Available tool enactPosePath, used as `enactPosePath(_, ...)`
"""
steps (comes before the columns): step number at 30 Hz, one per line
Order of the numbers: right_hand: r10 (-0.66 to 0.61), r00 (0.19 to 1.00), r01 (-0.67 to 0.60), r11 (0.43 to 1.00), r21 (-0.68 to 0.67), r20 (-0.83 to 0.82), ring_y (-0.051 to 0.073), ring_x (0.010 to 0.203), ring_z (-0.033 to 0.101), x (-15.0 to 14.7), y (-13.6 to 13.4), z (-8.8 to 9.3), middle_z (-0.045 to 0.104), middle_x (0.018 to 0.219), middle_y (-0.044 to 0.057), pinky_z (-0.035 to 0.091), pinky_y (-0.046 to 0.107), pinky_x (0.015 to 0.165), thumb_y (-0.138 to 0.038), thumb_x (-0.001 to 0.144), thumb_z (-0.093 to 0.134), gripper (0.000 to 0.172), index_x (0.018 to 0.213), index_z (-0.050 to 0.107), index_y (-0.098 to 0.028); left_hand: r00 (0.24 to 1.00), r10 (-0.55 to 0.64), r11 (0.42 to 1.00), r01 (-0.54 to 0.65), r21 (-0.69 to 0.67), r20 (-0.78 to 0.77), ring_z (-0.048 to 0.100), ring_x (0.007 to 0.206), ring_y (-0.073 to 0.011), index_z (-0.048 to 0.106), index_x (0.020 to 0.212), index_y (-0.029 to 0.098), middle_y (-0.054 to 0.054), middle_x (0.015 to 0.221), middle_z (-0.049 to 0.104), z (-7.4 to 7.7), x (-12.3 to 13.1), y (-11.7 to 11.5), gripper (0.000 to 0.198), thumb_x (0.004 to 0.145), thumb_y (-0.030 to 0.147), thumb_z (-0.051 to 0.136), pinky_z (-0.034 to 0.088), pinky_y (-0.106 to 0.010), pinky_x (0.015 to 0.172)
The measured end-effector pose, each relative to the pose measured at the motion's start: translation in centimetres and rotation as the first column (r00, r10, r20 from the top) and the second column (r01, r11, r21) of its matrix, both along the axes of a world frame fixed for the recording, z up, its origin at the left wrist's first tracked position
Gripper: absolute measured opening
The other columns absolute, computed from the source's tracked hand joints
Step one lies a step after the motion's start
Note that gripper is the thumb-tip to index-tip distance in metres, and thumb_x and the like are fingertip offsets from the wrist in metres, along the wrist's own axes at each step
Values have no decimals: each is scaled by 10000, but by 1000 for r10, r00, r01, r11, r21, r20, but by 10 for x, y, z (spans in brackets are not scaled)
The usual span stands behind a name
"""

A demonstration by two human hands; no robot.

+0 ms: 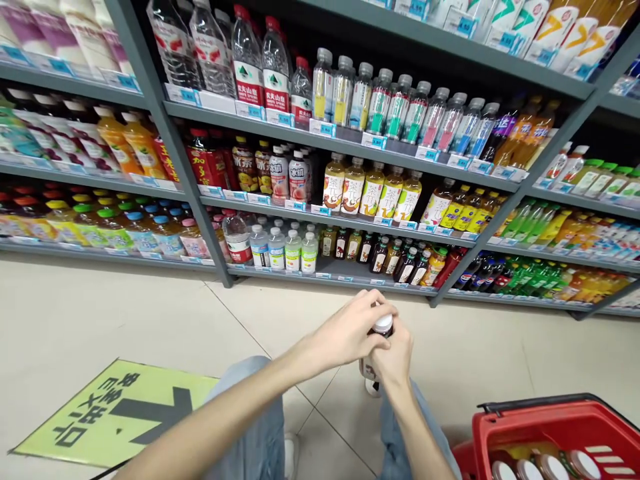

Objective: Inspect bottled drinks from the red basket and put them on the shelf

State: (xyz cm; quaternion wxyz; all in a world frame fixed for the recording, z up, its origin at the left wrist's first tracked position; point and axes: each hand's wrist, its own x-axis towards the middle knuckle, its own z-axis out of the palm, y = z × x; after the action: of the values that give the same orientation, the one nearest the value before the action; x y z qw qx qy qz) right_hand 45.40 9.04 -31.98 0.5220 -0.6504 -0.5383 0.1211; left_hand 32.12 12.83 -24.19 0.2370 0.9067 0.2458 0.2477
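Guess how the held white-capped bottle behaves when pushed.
Likely heavy for its size: the bottle looks dark right below its white cap, suggesting it's full. Probably apt to tip if pushed high, being taller than wide. Perhaps fairly stiff: no denting shows around the left hand and right hand, though they hide much.

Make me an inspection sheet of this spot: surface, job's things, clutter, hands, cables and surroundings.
Surface: pale tiled floor.
Job's things: one bottle with a white cap, held above the floor.
Clutter: red basket at lower right, holding white-capped bottles; yellow-green sign on the floor.
Hands: left hand around the cap end; right hand around the body.
Cables: thin dark line at lower left; cannot tell if cable.
Surroundings: grey shelves of bottled drinks ahead.
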Motion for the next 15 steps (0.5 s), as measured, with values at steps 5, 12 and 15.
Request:
enactPosePath(5,0,999,-5,991,-130,-33,267,728,688,2,10,2,755,812,84,488,312,650,-269,707,578,323,991,698,-173,993,-49,998,54,43,-105,555,1037,-247,674,1050,177,-76,1077,555,0,11,24,279,800,200,797,475,-352,924)
enactPosePath(12,197,952,-115,940,-323,235,347,1184,626,18,12,12,714,1235,144,512,385,940,-233,766,693,541,1295,629,-134,990,-13,996,25,86,-138,548,1007,-225,681,1020,206,-42,1053,580,-29,12,60,327,725,103,777,458,-334,892)
enactPosePath(15,388,856,-151,820,-552,342,398,1255,589,23,-7,19,647,1369,178,481,502,1028,-266,814,737,622,1396,570,-124,984,55,991,-34,127,-171,537,996,-220,684,1005,205,-43,1056,593,-55,11,86,322,716,83,758,464,-334,872)
